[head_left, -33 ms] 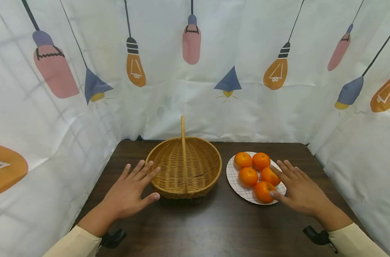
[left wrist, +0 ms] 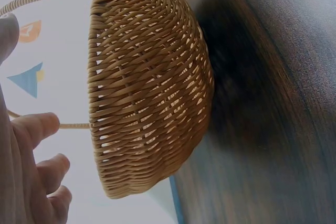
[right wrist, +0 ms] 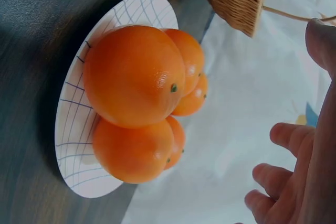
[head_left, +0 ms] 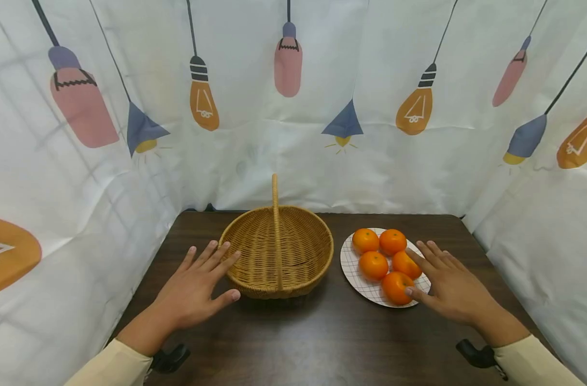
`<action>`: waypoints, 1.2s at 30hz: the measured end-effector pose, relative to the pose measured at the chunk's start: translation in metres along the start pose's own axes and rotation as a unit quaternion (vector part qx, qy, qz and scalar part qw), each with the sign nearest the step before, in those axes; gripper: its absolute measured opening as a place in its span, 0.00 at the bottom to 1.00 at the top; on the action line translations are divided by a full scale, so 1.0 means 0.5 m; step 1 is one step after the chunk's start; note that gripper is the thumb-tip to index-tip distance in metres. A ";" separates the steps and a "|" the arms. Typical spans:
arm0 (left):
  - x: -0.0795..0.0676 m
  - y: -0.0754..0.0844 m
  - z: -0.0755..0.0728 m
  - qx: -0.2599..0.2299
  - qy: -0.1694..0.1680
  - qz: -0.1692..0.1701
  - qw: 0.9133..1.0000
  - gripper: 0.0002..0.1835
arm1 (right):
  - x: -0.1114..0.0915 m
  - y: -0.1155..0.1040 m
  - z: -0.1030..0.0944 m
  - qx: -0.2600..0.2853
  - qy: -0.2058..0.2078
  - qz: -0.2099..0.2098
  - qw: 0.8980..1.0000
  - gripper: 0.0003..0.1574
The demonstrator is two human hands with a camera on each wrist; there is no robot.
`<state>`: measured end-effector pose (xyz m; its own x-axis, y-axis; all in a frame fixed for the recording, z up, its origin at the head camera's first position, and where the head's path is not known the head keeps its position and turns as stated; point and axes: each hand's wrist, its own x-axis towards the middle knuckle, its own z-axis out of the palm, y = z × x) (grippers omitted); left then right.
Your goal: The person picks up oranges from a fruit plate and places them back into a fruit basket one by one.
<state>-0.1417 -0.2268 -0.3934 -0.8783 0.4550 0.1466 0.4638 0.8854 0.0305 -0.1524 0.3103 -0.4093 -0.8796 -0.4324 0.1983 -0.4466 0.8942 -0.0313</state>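
Observation:
A wicker basket (head_left: pixel 303 262) with one tall arched handle (head_left: pixel 276 230) stands on the dark table, and nothing lies inside it. My left hand (head_left: pixel 189 295) hovers at its left side, fingers spread and fingertips overlapping the rim in the head view. The left wrist view shows the woven wall (left wrist: pixel 147 87) close by, with the hand holding nothing. To the right, several oranges (head_left: pixel 373 266) sit on a white plate (head_left: pixel 352 272) with a grid pattern. Over the plate's right edge is my right hand (head_left: pixel 453 289), its fingers extended, thumb overlapping the front orange (right wrist: pixel 134 77).
The dark brown table (head_left: pixel 293 343) extends in front of the basket and plate. White curtains (head_left: pixel 255 161) printed with hanging lamps enclose the back and both sides. A black strap piece (head_left: pixel 170 359) is at the left wrist, another (head_left: pixel 476 354) at the right.

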 end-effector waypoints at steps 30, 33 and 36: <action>0.012 -0.036 0.045 -0.131 0.072 -0.130 0.980 0.40 | 0.001 -0.005 0.039 0.008 -0.015 0.023 1.000 0.51; 0.015 -0.038 0.049 -0.166 0.045 -0.162 0.972 0.42 | -0.001 -0.006 0.046 0.007 -0.016 0.030 0.999 0.50; 0.019 -0.040 0.053 -0.196 0.025 -0.186 0.963 0.45 | -0.003 -0.006 0.054 0.007 -0.015 0.044 0.999 0.49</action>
<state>-0.1624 -0.2379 -0.4190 -0.9899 0.1001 0.1002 0.1352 0.8784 0.4583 -0.1541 0.3051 -0.4357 -0.9200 -0.3559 0.1642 -0.3695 0.9273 -0.0603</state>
